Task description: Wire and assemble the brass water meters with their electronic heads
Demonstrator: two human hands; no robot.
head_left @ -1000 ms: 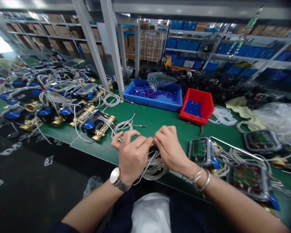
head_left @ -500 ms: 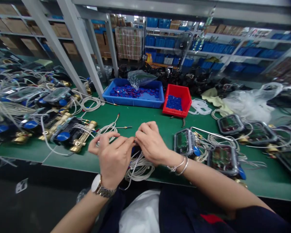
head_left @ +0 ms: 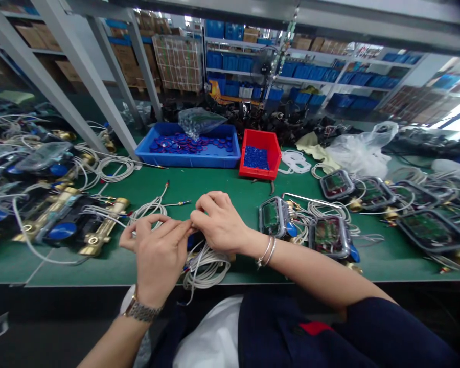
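Observation:
Over the front edge of the green bench [head_left: 222, 186], my left hand [head_left: 157, 255] and my right hand [head_left: 218, 222] meet fingertip to fingertip. Both pinch a small dark part between them that is mostly hidden. A coil of white cable [head_left: 205, 266] hangs from that part below my hands. My left wrist carries a watch and my right wrist carries bracelets. Another white cable coil [head_left: 149, 207] with brass-tipped probes lies just beyond my left hand.
Brass-and-blue meter bodies [head_left: 61, 225] with tangled cables crowd the left. Clear-lidded circuit modules [head_left: 331, 235] lie to the right. A blue tray [head_left: 187, 158] of blue discs and a red bin [head_left: 258, 171] stand at the back. A slanted grey post [head_left: 84, 76] rises at left.
The view has swung to the right, so the bench and bins have slid left in frame. My hands stay pinched together on the same small part with the cable coil under them.

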